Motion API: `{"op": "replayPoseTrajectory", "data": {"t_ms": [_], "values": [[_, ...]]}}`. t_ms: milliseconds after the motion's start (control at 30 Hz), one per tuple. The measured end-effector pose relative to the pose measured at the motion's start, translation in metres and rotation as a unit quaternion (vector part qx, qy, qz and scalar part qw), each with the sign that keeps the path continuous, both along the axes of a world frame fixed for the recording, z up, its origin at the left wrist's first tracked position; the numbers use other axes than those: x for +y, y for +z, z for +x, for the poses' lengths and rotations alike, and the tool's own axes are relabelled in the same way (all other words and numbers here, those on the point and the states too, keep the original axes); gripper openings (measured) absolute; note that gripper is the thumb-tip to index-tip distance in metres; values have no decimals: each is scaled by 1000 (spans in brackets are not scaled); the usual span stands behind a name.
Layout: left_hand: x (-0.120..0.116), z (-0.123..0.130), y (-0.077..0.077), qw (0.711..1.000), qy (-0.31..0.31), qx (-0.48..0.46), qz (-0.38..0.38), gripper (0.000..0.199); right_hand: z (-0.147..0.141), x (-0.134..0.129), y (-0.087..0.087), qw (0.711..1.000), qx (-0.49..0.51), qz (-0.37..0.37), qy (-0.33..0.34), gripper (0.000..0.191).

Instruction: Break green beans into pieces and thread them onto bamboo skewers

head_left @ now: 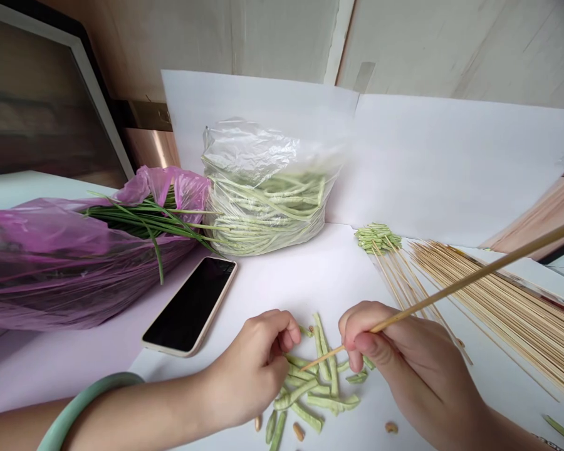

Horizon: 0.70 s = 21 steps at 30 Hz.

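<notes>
My right hand [404,357] pinches a long bamboo skewer [451,288] between thumb and fingers. The skewer's tip points down and left over a loose pile of cut green bean pieces [310,407] on the white surface. At the left of the pile, my left hand [258,363] is closed with its fingers curled in. Whatever those fingers hold, if anything, is hidden. A few brown bean seeds [298,431] lie in front of the pile. At the back right, skewered bean pieces [378,237] form a neat bundle, their sticks [416,285] running toward my right hand.
A clear plastic bag of long green beans [267,207] stands against a white board [451,163]. To its left, a purple bag [75,263] holds thin green stalks [136,216]. A phone [190,307] lies before them. Many bare bamboo skewers [502,307] are spread at the right.
</notes>
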<state>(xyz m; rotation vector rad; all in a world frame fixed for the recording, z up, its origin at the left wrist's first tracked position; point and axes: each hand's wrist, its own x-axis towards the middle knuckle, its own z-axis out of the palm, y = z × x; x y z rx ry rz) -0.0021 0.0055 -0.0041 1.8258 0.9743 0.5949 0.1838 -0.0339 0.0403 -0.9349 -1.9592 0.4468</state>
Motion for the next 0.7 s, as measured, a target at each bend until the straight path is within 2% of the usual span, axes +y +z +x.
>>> {"op": "replayPoseTrajectory", "data": {"t_ms": [233,433,700], "values": [[2,1,-2,1000,3,-5,-7,37,0,-4,-1,1000,-22,8,13,24],[3,2,-5,998,20,-39,-46,33,0,-6,1,999,-42,27,11,24],[1,1,-5,1000,16,-10,-19,31,0,-5,-2,999,-37,21,24,22]]}}
